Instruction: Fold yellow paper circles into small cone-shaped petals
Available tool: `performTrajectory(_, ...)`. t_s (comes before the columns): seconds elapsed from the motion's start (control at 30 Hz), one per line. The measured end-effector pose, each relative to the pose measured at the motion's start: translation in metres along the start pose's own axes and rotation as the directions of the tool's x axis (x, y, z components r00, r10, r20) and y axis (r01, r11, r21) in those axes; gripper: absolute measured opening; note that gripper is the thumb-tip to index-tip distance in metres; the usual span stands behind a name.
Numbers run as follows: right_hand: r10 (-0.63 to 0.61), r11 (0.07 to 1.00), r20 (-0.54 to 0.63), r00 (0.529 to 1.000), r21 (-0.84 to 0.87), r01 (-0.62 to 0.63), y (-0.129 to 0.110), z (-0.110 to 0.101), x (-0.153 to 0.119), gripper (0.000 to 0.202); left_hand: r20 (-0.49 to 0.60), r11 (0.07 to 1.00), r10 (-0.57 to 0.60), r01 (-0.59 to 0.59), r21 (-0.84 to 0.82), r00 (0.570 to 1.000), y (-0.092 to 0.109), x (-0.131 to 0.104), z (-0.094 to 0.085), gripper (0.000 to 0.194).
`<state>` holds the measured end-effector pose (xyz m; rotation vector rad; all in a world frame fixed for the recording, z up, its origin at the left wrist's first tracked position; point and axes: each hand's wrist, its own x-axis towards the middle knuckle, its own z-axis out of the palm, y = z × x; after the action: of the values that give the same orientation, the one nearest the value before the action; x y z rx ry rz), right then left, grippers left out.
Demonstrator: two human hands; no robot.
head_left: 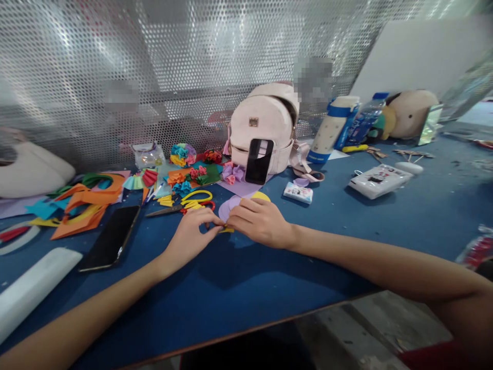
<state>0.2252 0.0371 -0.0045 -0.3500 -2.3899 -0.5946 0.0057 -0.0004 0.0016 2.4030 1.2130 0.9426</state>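
- Pinching lightly is advised, so that the yellow paper (228, 230) is kept neat.
- It is gripped by the left hand (192, 228), thumb to forefinger, over the counter (185, 308).
- The right hand (264, 223) is curled beside it; any grip is hidden.

No legible txt.
Print on plastic btl. (362, 123), small pkt. (298, 193), white pkg. (379, 180) & backpack's metal plate (253, 122) too blurry/tiny to read.
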Motion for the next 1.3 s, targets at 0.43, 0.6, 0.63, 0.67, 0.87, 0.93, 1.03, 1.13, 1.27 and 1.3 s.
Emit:
performTrajectory(0.43, 0.319, 0.85, 0.084, 0.944, 0.415, -0.325, -0.008, 0.007, -0.001, 0.011, -0.073, 0.941, 0.18, -0.15, 0.305, 0.981, 0.001, -0.004, -0.001, 0.009)
performTrajectory(0.6, 0.188, 0.959, 0.021, 0.982, 0.213, -0.188, -0.005, 0.005, 0.0, 0.022, -0.062, 0.967, 0.106, -0.088, 0.24, 0.992, 0.0, -0.002, 0.001, 0.011)
performTrajectory(0.63, 0.139, 0.979, 0.005, 0.99, 0.148, -0.138, -0.004, 0.005, 0.0, 0.025, -0.052, 0.973, 0.088, -0.075, 0.22, 0.995, 0.0, -0.002, 0.001, 0.011)
performTrajectory(0.67, 0.084, 0.993, -0.008, 0.996, 0.081, -0.083, -0.003, 0.004, 0.0, 0.028, -0.039, 0.98, 0.069, -0.06, 0.192, 0.997, 0.0, -0.002, 0.001, 0.012)
performTrajectory(0.87, -0.04, 0.999, -0.035, 0.999, -0.009, 0.04, 0.001, 0.004, 0.0, 0.028, -0.007, 0.999, -0.02, 0.02, 0.049, 1.0, 0.001, -0.001, 0.001, 0.016)
performTrajectory(0.93, 0.041, 0.995, -0.031, 0.999, 0.094, -0.038, 0.001, 0.005, -0.001, 0.024, -0.023, 0.998, -0.006, 0.007, 0.06, 1.0, 0.001, -0.001, 0.001, 0.014)
performTrajectory(1.03, 0.136, 0.973, -0.016, 0.991, 0.189, -0.131, 0.003, 0.007, -0.004, 0.023, -0.002, 0.999, -0.027, 0.027, 0.023, 1.0, 0.0, -0.002, 0.002, 0.011)
performTrajectory(1.13, 0.141, 0.972, -0.017, 0.99, 0.193, -0.135, 0.005, 0.008, -0.006, 0.027, 0.054, 0.993, -0.097, 0.1, -0.059, 0.994, -0.003, -0.002, 0.004, 0.011)
performTrajectory(1.27, 0.182, 0.956, -0.031, 0.983, 0.241, -0.17, 0.008, 0.009, -0.007, 0.029, 0.1, 0.946, -0.206, 0.224, -0.235, 0.973, -0.012, -0.003, 0.007, 0.02)
performTrajectory(1.3, 0.192, 0.951, -0.034, 0.981, 0.254, -0.177, 0.008, 0.008, -0.007, 0.028, 0.096, 0.926, -0.23, 0.248, -0.283, 0.968, -0.014, -0.002, 0.007, 0.024)
